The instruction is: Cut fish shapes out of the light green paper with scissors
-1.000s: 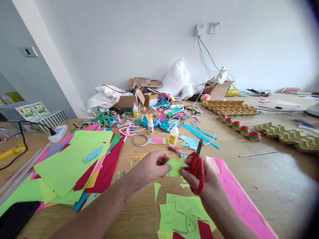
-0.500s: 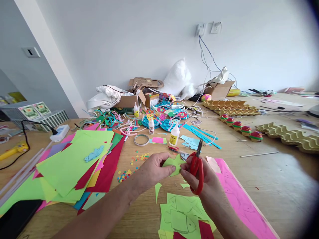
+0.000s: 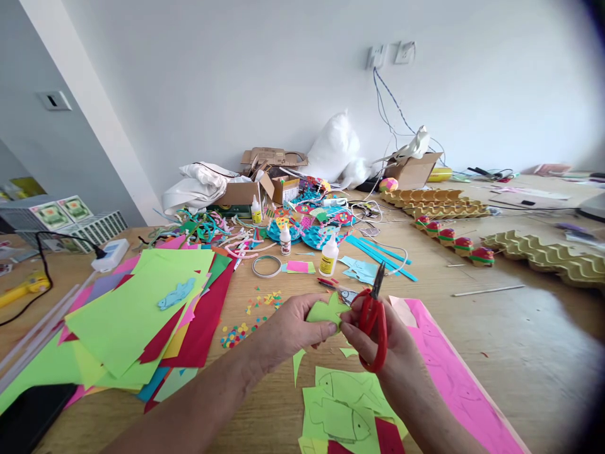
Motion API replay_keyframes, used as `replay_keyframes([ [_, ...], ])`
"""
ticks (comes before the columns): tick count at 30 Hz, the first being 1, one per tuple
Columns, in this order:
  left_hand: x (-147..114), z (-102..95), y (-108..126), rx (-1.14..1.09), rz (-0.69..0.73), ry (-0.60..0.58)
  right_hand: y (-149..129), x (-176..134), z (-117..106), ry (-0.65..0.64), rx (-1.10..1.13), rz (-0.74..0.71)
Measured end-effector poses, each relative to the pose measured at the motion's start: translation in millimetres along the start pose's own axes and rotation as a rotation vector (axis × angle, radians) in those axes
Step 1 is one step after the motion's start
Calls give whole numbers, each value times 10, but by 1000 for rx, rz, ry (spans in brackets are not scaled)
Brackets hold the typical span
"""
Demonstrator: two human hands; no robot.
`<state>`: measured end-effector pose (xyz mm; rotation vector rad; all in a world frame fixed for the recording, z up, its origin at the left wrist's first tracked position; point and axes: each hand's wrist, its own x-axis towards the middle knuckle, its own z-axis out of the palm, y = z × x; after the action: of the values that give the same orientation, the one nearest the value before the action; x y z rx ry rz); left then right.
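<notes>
Pinched between both hands, a green paper cutout (image 3: 326, 311) sits above the near middle of the wooden table (image 3: 496, 340); the left hand (image 3: 288, 325) grips its left edge, while the right hand (image 3: 378, 334) also holds red scissors (image 3: 373, 318), blades closed, pointing far

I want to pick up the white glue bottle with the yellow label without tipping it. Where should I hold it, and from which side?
Grip the glue bottle around its labelled body, below the narrow cap, since it stands upright and the body is its widest part. Probably come from the near side: the table there looks open, while blue paper strips lie to its right.
</notes>
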<state>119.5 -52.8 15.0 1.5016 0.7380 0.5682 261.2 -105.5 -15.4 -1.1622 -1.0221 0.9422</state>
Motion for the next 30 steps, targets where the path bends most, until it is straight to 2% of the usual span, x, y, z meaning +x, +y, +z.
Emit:
replay_keyframes([
  [3,20,-13,-20,-90,23,59,-24,-10,-17,-52,-87,4],
  [7,19,-21,-2,-259,88,142,-60,-33,-9,-210,-185,-23],
  [12,-8,-8,51,-355,121,238,-66,-89,71,-328,-194,70],
  [23,-3,-56,37,-318,171,187,0,-98,42,-382,-188,103],
  [27,-6,-71,47,-263,179,170,9,-60,6,-431,-213,96],
  [30,-18,-72,71,-209,166,177,-8,-60,7,-419,-216,106],
])
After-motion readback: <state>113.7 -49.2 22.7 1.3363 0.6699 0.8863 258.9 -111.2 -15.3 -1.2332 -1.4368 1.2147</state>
